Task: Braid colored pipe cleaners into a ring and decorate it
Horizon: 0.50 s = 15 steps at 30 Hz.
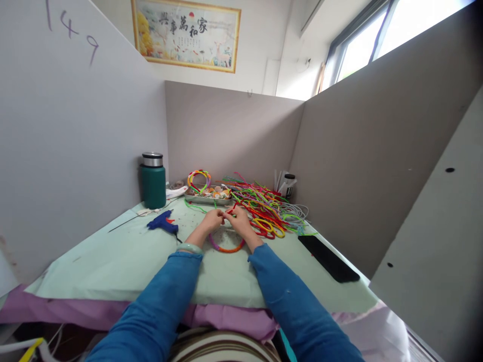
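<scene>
A hoop [229, 250] wrapped in purple, orange and green fuzzy pipe cleaner lies near the middle of the table, its far side hidden behind my hands. My left hand [213, 220] is closed at the hoop's far side, its fingertips pinched together. Beside it, my right hand [239, 221] is closed too, with a bit of red pipe cleaner [229, 212] at its fingertips. The two hands almost touch, and their fingers hide most of what they grip. Just behind them spreads a pile of multicoloured pipe cleaners [260, 198].
A blue glue gun [163, 222] lies left of my hands. Further back stand a green bottle [153, 186], a metal tray [206, 200] of small pieces and a finished-looking colourful hoop [189, 181]. A black phone-like slab [328, 259] lies at right. Grey partitions [234, 130] enclose the table.
</scene>
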{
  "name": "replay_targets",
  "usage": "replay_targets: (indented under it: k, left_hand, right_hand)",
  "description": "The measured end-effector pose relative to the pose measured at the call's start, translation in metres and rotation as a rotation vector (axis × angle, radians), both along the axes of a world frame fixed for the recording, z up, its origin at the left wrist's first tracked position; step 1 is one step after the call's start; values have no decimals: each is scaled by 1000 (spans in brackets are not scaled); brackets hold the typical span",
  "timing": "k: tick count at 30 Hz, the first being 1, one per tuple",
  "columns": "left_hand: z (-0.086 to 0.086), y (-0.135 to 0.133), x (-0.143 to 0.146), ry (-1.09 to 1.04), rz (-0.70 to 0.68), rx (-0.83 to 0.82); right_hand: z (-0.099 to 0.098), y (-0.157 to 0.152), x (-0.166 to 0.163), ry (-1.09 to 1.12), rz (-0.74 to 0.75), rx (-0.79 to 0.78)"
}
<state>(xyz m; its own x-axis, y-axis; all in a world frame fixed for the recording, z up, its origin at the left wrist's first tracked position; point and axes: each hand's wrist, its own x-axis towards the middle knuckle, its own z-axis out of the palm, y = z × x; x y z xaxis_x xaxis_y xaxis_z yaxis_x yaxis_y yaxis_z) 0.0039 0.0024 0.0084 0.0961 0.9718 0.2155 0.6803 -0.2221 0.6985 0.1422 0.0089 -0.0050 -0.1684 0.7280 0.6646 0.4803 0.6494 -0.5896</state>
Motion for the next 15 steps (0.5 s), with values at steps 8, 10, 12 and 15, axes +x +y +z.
replay_targets:
  k: [8, 10, 12, 15]
  left_hand:
    - [-2, 7, -2, -30, 17, 58]
    - [-2, 8, -3, -40, 8, 61]
    - [-2, 8, -4, -45, 8, 67]
    - [-2, 8, -4, -42, 22, 63]
  right_hand:
    - [1, 2, 2, 23, -6, -30]
    - [0, 2, 4, 13, 33, -14]
    - [-1, 3, 5, 11, 53, -11]
    - [-5, 5, 7, 10, 46, -22]
